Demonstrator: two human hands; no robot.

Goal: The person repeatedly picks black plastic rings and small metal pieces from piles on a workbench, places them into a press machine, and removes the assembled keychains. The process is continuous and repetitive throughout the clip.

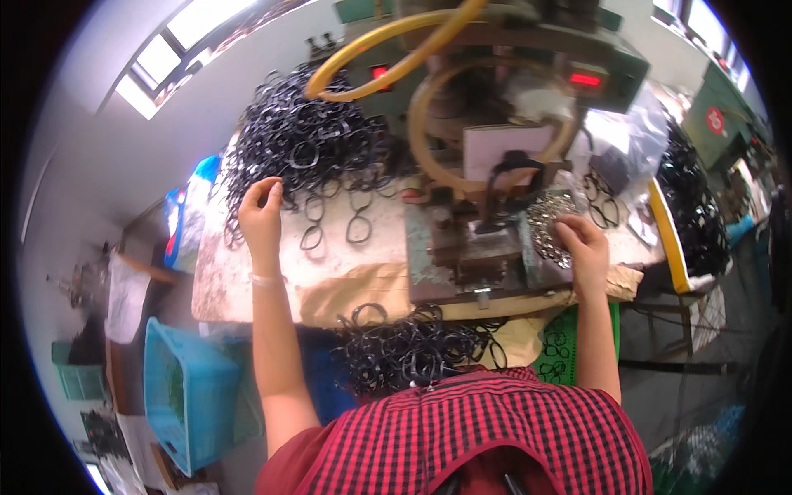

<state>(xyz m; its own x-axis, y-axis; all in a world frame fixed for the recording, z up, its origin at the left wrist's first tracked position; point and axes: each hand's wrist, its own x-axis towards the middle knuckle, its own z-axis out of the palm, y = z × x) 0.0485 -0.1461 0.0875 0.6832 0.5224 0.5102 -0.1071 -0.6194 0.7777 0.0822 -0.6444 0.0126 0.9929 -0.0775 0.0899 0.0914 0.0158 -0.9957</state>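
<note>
Lying heaped on the bench (227,289), just right of the machine (445,239), small shiny metal pcs (544,221) sit beside the R hand (587,247), its thumb & index tips close tog., can't tell if w/ a pc pinched. L hand (262,221) is at the near edge of the big far-left pile of blk glasses frames (301,124), fingers curled, narrow gap, can't tell if holding anything. Nearer: more blk frames (404,355) in front of the checked apron (462,421), blue crate (186,404) near left, grn basket (615,334) near right.
</note>
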